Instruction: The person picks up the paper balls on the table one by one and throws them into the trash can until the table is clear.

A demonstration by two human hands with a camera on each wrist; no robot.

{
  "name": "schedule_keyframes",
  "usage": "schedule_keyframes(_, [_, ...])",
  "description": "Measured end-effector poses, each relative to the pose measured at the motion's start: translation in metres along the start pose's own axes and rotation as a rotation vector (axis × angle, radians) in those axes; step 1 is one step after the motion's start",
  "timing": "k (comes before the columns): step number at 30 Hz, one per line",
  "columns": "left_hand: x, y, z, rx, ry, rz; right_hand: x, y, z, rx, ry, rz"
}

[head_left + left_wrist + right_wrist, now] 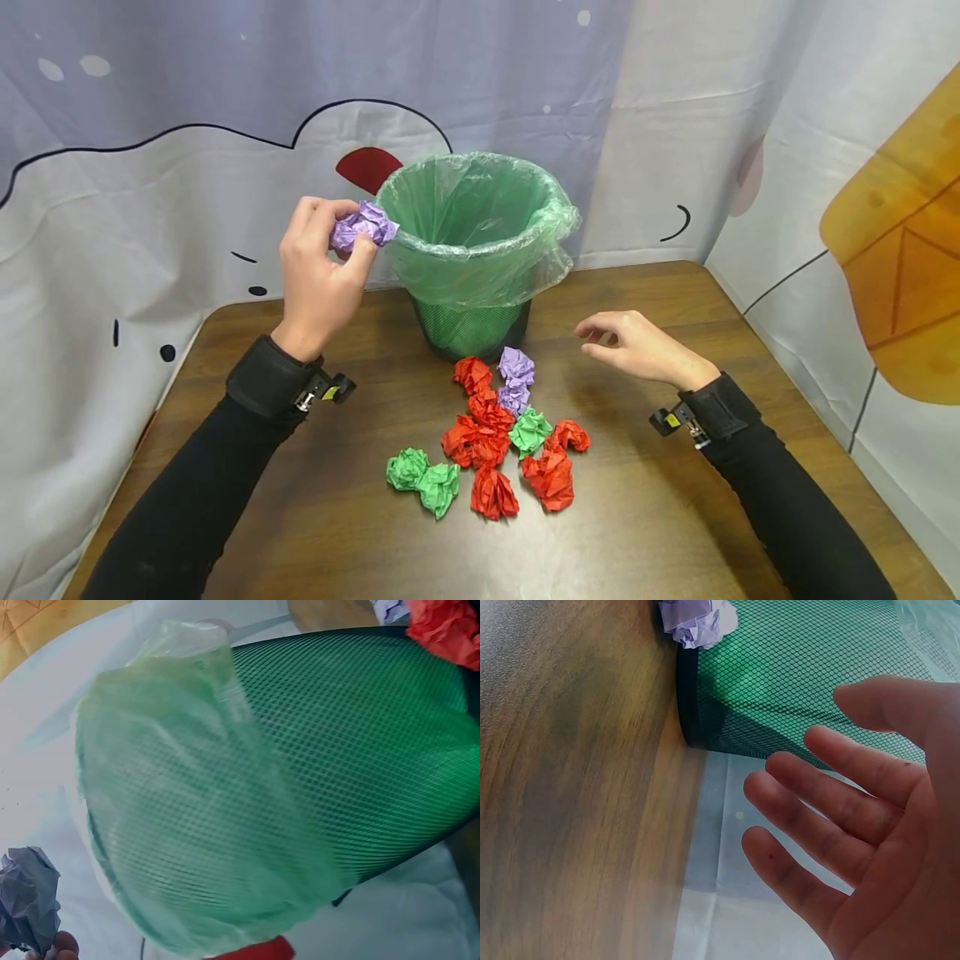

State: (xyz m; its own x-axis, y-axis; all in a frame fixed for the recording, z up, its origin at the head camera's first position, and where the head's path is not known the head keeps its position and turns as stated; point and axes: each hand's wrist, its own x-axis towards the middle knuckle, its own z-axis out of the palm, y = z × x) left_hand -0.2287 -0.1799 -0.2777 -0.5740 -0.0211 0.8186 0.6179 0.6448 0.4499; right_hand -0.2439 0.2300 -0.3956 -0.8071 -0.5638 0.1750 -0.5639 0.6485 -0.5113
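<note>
1. Pinching the purple ball (365,226) just left of the bin (465,327): left hand's (318,262) thumb and fingers are clamped on it. Let go too soon and it'd probably land outside, imo.
2. Liner (465,279) looks baggy on the bin's right, so a bump might drag it loose.
3. Right hand (641,346), right of the bin, is empty, fingers apart.
4. Red (550,479), green (438,487) and two more purple balls (517,367) clutter the bin's front; a low sweep could scatter them.

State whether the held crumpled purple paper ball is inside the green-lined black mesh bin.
Outside: the left hand holds the ball beside the bin; the left wrist view shows them apart.
</note>
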Motion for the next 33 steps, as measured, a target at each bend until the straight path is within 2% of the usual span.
schedule_keyframes(5, [0.017, 0.006, 0.001, 0.001, 0.007, 0.025, 0.000, 0.001, 0.001, 0.000, 0.006, -0.010])
schedule_keyframes(12, [0.038, 0.017, 0.001, -0.013, 0.030, 0.001, -0.001, 0.003, 0.002, 0.004, 0.002, -0.011])
schedule_keyframes(23, [0.063, 0.029, 0.004, 0.033, -0.026, 0.006, 0.000, 0.006, 0.002, 0.004, -0.008, -0.007])
schedule_keyframes(33, [0.080, 0.031, 0.009, 0.075, -0.072, 0.017, 0.002, 0.007, 0.005, 0.004, -0.002, 0.000])
